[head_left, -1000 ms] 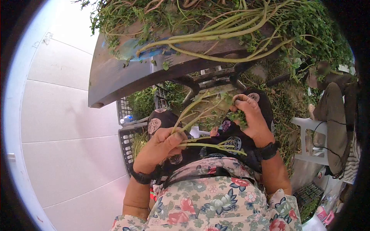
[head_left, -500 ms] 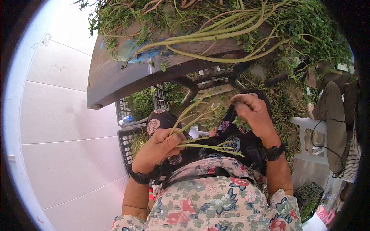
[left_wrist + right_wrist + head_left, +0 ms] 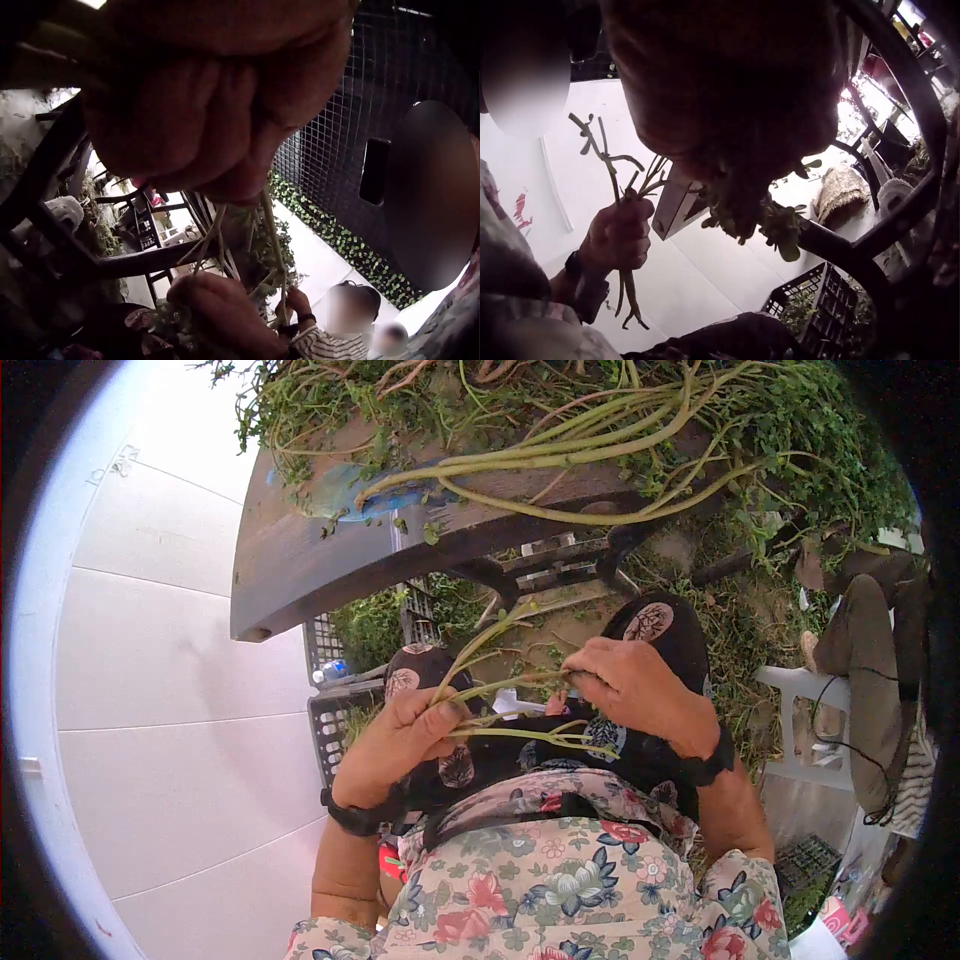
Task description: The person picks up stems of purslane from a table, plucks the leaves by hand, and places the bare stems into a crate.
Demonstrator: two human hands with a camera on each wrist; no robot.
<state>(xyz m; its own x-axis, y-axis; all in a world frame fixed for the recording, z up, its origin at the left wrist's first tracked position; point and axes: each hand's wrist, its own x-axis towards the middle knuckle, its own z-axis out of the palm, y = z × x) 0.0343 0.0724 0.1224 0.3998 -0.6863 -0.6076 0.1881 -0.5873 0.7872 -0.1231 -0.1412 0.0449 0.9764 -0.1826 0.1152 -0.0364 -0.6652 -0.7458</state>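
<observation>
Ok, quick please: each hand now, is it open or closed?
Left hand: closed, gripping a bunch of green stems.
Right hand: closed, pinching the far end of one stem.

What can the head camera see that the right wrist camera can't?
Only the head view shows the heap of greens on the wooden table, the flowery shirt, and the right hand pinching the stems. Only the right wrist view shows small leaves bunched under that hand. Both show the left hand gripping the stems, and a black crate.
</observation>
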